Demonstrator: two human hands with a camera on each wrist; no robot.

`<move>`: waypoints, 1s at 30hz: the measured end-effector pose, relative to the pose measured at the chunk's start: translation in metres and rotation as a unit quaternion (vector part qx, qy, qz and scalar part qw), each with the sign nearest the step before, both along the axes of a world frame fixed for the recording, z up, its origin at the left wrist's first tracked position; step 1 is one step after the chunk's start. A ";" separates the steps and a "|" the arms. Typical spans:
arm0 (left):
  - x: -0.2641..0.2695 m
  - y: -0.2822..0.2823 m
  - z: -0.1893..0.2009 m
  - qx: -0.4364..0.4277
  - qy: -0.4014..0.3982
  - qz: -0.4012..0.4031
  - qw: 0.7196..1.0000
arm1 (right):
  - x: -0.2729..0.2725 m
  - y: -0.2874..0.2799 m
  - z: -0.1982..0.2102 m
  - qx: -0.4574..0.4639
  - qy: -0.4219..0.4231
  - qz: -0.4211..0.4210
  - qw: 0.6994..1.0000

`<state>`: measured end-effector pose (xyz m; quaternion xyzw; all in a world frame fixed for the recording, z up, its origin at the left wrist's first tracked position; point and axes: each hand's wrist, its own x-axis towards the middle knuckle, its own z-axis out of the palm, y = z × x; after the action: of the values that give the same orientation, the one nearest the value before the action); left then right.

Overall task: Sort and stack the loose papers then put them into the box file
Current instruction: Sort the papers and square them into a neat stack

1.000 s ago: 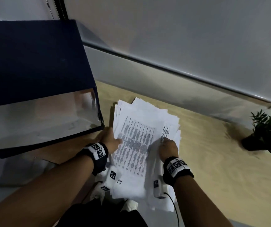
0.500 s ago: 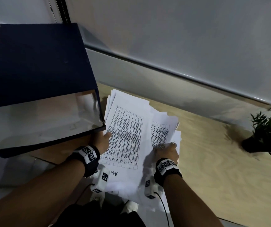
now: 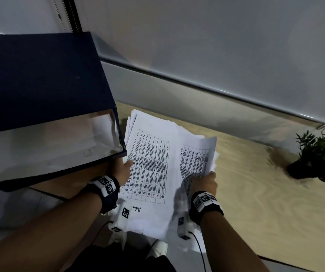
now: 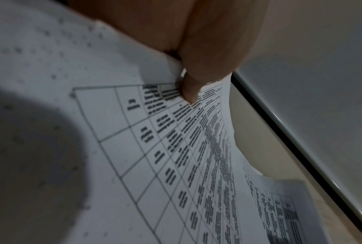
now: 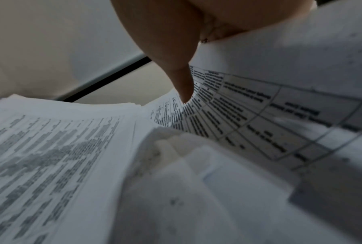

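A loose stack of white papers [image 3: 153, 154] printed with tables is held above the wooden desk, between both hands. My left hand [image 3: 123, 169] grips the stack's left edge, thumb on the top sheet [image 4: 176, 148]. My right hand [image 3: 203, 182] grips the right side, where a second bunch of sheets [image 3: 195, 158] fans out at an angle; its thumb presses on the printed page [image 5: 228, 115]. The dark blue box file [image 3: 46, 107] stands open at the left, its pale inside facing me, right beside the papers.
The light wooden desk [image 3: 265, 203] runs to the right, with a small potted plant [image 3: 318, 160] at its far right. A grey wall panel [image 3: 197, 65] rises behind. Cables hang from the wrist cameras near my lap.
The stack has lifted and spread: the left bunch slid up towards the box file, and the right bunch has fanned apart under my right hand, which moved outward to the right.
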<state>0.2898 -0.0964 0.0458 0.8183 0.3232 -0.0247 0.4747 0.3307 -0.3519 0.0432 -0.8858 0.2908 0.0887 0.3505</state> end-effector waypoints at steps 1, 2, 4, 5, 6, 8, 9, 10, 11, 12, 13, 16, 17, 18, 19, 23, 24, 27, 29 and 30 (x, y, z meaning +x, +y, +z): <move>0.000 -0.001 0.001 0.002 0.003 -0.003 1.000 | 0.001 0.002 -0.002 0.000 0.009 -0.001 1.000; 0.000 -0.001 0.002 0.001 0.004 -0.005 1.000 | 0.002 0.004 -0.005 -0.010 0.016 0.003 1.000; 0.000 -0.002 0.004 0.004 0.013 -0.006 1.000 | 0.003 0.008 -0.010 -0.047 0.047 0.017 0.998; -0.001 -0.001 0.003 0.003 0.017 -0.004 1.000 | 0.003 0.011 -0.010 -0.060 0.064 0.013 0.996; -0.001 0.000 0.002 0.002 0.014 -0.004 1.000 | 0.004 0.013 -0.011 -0.064 0.070 0.003 0.995; -0.001 0.000 0.002 -0.004 0.012 -0.006 1.000 | 0.008 0.017 -0.013 -0.043 0.062 -0.006 0.997; -0.001 -0.001 0.004 -0.008 0.015 -0.006 1.000 | 0.011 0.016 -0.015 -0.026 0.056 -0.013 0.998; -0.001 -0.001 0.005 -0.009 0.017 -0.007 1.000 | 0.013 0.015 -0.016 -0.006 0.052 -0.024 0.998; -0.001 -0.002 0.007 -0.007 0.018 -0.010 1.000 | 0.014 0.012 -0.015 0.015 0.056 -0.038 0.998; -0.001 -0.003 0.009 0.000 0.014 -0.011 1.000 | 0.015 0.009 -0.016 0.039 0.059 -0.046 0.996; -0.002 -0.002 0.011 0.005 0.015 -0.009 1.000 | 0.014 0.006 -0.017 0.061 0.065 -0.044 0.995; -0.004 -0.002 0.014 0.018 0.018 -0.010 1.000 | 0.015 -0.005 -0.010 0.072 0.038 -0.027 0.996; -0.004 -0.001 0.014 0.020 0.019 -0.010 1.000 | 0.017 -0.011 -0.002 0.053 0.012 -0.035 0.998; -0.004 -0.001 0.015 0.031 0.020 -0.014 0.999 | 0.019 -0.018 0.010 0.029 -0.017 -0.040 0.999; -0.003 0.000 0.013 0.042 0.022 -0.017 0.999 | 0.022 -0.026 0.023 0.000 -0.047 -0.032 0.998; 0.002 -0.004 0.004 0.004 0.035 -0.033 0.999 | 0.039 -0.069 0.090 -0.108 -0.175 0.039 0.978; 0.003 -0.002 0.001 -0.008 0.044 -0.030 0.999 | 0.044 -0.073 0.107 -0.121 -0.202 0.050 0.971; 0.007 0.000 -0.010 -0.021 0.076 -0.020 0.997 | 0.057 -0.080 0.157 -0.133 -0.261 0.062 0.954; 0.015 -0.005 -0.012 -0.023 0.087 -0.029 0.996 | 0.060 -0.090 0.183 -0.102 -0.283 0.049 0.952; 0.018 -0.008 -0.010 -0.033 0.091 -0.035 0.995 | 0.062 -0.096 0.192 -0.086 -0.288 0.044 0.953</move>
<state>0.3078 -0.1045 0.0361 0.8072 0.3349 -0.1262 0.4694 0.3924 -0.4477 0.2350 -0.9126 0.1449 -0.1799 0.3373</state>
